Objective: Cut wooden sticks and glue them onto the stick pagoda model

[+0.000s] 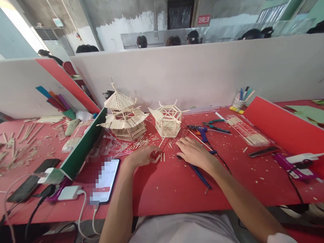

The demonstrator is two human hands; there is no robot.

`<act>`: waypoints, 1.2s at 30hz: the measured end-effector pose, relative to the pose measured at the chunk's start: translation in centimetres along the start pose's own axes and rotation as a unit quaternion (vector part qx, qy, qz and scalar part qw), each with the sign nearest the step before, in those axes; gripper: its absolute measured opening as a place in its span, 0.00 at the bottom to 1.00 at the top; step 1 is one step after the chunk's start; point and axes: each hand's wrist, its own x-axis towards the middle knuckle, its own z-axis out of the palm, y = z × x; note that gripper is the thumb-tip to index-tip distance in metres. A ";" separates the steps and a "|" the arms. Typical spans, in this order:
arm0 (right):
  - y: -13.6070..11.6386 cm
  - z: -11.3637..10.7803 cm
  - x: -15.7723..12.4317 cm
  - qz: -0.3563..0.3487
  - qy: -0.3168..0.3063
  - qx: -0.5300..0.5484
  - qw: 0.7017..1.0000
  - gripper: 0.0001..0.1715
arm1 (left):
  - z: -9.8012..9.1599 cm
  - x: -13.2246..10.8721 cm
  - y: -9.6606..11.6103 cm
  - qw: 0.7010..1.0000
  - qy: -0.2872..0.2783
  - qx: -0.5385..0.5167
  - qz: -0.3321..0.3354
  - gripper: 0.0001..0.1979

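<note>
My left hand [143,155] is low over the red table, fingers curved and a gap showing between thumb and fingers. Just past its fingertips lie several short cut wooden sticks [161,157]. A longer stick [163,141] slants up from near these fingertips. My right hand [193,152] lies palm down with fingers stretched forward, and I see nothing in it. Partly under it is a blue-handled tool [199,175], its head hidden. Beyond both hands stands a small six-sided stick frame [169,124], with one slatted roof panel at its left. Left of it is a two-tiered stick pagoda [121,115].
A blue glue gun [201,133] and green-and-black pliers [218,128] lie right of the frame. A bag of sticks [247,131] is further right. A phone [107,180] lies at left, by a green divider [84,147]. Stick scraps litter the table.
</note>
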 end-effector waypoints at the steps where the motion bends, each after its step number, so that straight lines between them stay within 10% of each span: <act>1: 0.0 0.3 0.5 -0.022 0.016 0.010 1.000 0.11 | 0.0 0.0 0.0 1.000 -0.010 -0.005 0.001 0.29; 12: 0.5 3.9 3.7 -0.073 0.084 0.087 0.990 0.19 | 1.0 0.9 0.1 0.998 -0.003 0.039 0.056 0.28; 36: -2.8 3.9 2.1 -0.085 0.089 0.141 0.982 0.12 | 1.2 0.8 2.2 0.992 0.026 0.116 0.038 0.11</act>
